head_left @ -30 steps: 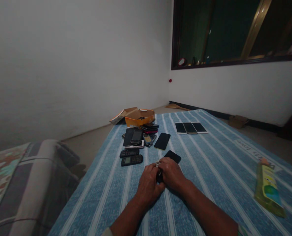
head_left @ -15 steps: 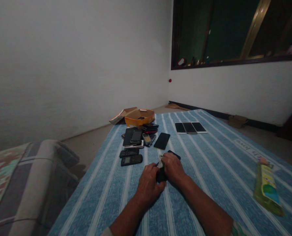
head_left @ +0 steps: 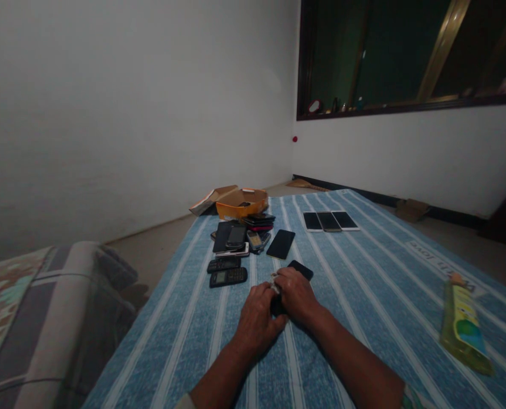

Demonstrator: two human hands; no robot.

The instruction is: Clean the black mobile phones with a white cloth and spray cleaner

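Both my hands rest close together on a blue striped cloth [head_left: 363,295]. My left hand [head_left: 256,321] is curled around a dark phone [head_left: 277,307] that lies between the two hands. My right hand [head_left: 294,293] is closed over the phone's top, pinching a small pale cloth [head_left: 274,279] against it. Just beyond my fingers lies a black smartphone [head_left: 300,269]. Two dark keypad phones [head_left: 228,272] lie to the left.
A heap of phones [head_left: 243,234] sits further back beside a lone black smartphone [head_left: 281,243], with an orange box [head_left: 242,203] behind. Three smartphones [head_left: 330,221] lie in a row at the far middle. A yellow-green packet [head_left: 464,325] is at right. A rolled mat [head_left: 61,318] is at left.
My right hand slid forward over the dark phone with the pale cloth, then drew back a little. My left hand has stayed holding the phone.
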